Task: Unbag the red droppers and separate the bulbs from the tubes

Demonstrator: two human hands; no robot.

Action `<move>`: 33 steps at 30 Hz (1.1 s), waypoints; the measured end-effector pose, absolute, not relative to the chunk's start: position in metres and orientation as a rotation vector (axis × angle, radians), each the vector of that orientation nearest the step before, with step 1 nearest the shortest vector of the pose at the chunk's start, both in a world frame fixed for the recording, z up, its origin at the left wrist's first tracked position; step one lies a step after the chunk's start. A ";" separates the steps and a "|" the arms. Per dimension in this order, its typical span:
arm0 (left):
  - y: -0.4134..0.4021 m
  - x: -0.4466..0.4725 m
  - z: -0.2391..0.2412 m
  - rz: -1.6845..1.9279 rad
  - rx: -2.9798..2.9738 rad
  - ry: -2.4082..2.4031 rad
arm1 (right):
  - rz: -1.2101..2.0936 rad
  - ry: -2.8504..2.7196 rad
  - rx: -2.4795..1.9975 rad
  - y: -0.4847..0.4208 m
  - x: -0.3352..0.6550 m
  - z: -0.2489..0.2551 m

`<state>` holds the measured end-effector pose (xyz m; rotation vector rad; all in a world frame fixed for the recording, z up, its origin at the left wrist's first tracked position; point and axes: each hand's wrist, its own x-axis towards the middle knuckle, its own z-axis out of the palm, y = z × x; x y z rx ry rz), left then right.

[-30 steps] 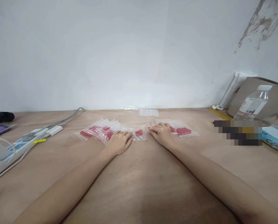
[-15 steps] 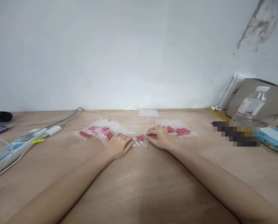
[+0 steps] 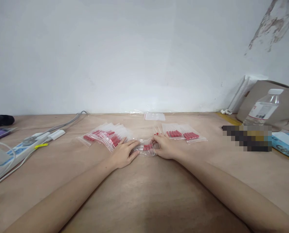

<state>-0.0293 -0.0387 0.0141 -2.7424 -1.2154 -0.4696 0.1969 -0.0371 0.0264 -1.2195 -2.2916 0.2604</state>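
Note:
A clear zip bag (image 3: 148, 150) with short red pieces inside lies on the table between my hands. My left hand (image 3: 125, 153) rests at the bag's left end, thumb and fingers spread apart. At its right end, my right hand (image 3: 166, 146) has curled fingers closed on the bag's edge. Thin pale sticks (image 3: 156, 130) show just beyond those fingers; whether they are held I cannot tell. Left of my left hand is an overlapping fan of bags (image 3: 105, 136) filled with red-ended sticks. Two similar bags (image 3: 175, 132) lie to the right of my right hand.
Flat plastic bags (image 3: 154, 116) lie near the wall. A power strip (image 3: 20, 151) with cables is at left. On the right stand a water bottle (image 3: 264, 108) and a grey-brown bag (image 3: 246, 97), with a blue packet (image 3: 286, 145) in front.
My left hand has spread its thumb and fingers wider. The bag between my hands has shifted slightly toward me, and more red shows in it. My right hand has moved slightly lower.

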 end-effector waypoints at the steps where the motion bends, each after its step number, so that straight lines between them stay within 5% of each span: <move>1: -0.038 -0.029 0.015 -0.443 -2.737 -1.226 | 0.312 -2.270 -1.180 -0.036 0.198 0.025; 9: -0.040 -0.028 0.020 -0.352 -2.632 -1.250 | 1.145 -1.758 -0.982 -0.012 0.227 0.026; 17: -0.044 -0.027 0.031 -0.296 -2.578 -1.252 | 1.325 -1.498 -1.082 0.003 0.274 0.045; 25: -0.052 -0.024 0.051 -0.118 -2.579 -1.299 | 0.666 -1.453 -0.953 0.014 0.267 0.060; 33: -0.048 -0.015 0.035 -0.442 -3.016 -0.880 | -0.176 -2.115 -0.925 0.019 0.200 0.016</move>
